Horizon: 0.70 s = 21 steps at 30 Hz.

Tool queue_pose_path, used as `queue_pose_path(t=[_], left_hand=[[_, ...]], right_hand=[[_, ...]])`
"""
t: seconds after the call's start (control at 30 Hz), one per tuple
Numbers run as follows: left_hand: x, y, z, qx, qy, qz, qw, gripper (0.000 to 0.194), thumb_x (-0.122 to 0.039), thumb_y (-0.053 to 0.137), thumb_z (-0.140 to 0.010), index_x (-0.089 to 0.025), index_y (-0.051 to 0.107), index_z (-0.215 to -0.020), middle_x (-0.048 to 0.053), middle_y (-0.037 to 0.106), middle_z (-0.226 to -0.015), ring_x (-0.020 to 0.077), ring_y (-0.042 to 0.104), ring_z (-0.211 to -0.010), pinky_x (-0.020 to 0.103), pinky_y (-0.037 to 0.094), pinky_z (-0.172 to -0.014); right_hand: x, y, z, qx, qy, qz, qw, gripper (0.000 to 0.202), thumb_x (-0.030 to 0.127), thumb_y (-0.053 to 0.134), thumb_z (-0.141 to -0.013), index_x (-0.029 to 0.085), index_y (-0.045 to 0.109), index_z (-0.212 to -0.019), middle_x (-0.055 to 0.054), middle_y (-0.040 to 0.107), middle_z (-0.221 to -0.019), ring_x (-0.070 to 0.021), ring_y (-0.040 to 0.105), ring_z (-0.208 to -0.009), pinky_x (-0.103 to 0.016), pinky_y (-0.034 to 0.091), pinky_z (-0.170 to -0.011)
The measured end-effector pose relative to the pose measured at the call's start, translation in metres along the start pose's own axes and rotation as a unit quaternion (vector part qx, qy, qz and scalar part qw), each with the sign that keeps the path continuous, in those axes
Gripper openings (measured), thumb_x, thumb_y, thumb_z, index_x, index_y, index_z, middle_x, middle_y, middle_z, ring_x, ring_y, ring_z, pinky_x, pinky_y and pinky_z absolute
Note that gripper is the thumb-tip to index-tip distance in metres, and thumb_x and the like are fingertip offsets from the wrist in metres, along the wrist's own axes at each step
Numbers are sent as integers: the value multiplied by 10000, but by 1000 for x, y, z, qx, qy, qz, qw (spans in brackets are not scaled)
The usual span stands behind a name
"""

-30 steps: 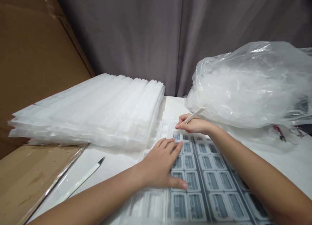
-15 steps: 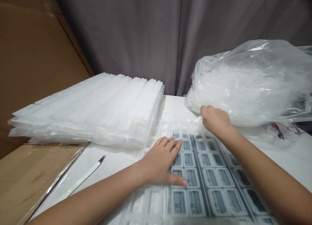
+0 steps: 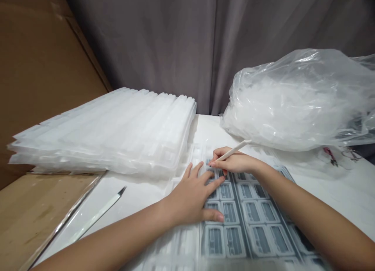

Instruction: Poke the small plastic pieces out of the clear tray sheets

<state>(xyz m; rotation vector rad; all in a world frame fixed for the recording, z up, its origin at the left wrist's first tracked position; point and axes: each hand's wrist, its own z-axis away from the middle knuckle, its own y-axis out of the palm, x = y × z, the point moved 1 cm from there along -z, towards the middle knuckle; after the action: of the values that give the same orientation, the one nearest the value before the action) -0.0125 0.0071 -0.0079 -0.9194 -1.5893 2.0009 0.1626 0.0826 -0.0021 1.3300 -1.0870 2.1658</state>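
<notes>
My left hand [image 3: 195, 196] lies with its fingers spread on a clear plastic tray [image 3: 215, 241] with rows of rectangular pockets. Dark grey pieces show in the pockets on the tray's right part, while the part under my left wrist looks white. Just beyond the left fingertips, my right hand [image 3: 234, 161] grips a slim white pen-like tool [image 3: 233, 150]. The tool slants down to the left, its lower end at the tray's far pockets; the tip is too small to make out.
A stack of white moulded trays [image 3: 117, 130] stands at the left. White tweezers with a dark pointed tip [image 3: 101, 212] lie in front of it, near a cardboard box [image 3: 55, 204]. A clear bag of white stuff [image 3: 293, 103] and small red-handled pliers [image 3: 331, 155] are at the right.
My right hand has moved left and nearer, from beside the bag to the tray's far pockets, with the white tool turned in its grip. My left fingers have spread slightly.
</notes>
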Motion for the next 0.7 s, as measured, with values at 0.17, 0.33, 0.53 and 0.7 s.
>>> queue_pose_path(t=[0.17, 0.33, 0.53, 0.7], left_hand=[[1, -1, 0, -8, 5, 2, 1000, 908, -827, 408, -724, -299, 294, -1453, 112, 467, -1336, 492, 162, -1342, 679, 120, -1048], [12, -24, -1, -5, 14, 39, 999, 719, -719, 557, -735, -244, 486, -1270, 106, 537, -1191, 352, 529, -1080, 480, 432, -898], [32, -26, -4, -50, -71, 6, 996, 815, -683, 582, -732, -128, 418, -1307, 176, 456, -1342, 329, 460, -1203, 406, 401, -943], [37, -12, -7, 21, -83, -10, 996, 1022, -784, 414, -756, -109, 163, -1482, 163, 137, -1538, 330, 93, -1417, 477, 138, -1121]], right_hand=[[-5, -1, 0, -34, -3, -10, 999, 217, 345, 603, -792, 175, 517, -690, -32, 666, -782, -86, 531, -517, -199, 409, -447], [-6, 0, 13, -48, 0, -13, 999, 227, 373, 617, -786, 182, 534, -694, 5, 603, -662, -96, 525, -507, -204, 399, -440], [-12, 10, 21, 18, 10, -91, 996, 274, 392, 656, -758, 190, 500, -660, 29, 541, -602, -94, 506, -500, -204, 394, -443], [-14, 12, 21, 40, 12, -76, 996, 257, 390, 662, -756, 182, 523, -699, 4, 596, -646, -89, 499, -514, -197, 381, -452]])
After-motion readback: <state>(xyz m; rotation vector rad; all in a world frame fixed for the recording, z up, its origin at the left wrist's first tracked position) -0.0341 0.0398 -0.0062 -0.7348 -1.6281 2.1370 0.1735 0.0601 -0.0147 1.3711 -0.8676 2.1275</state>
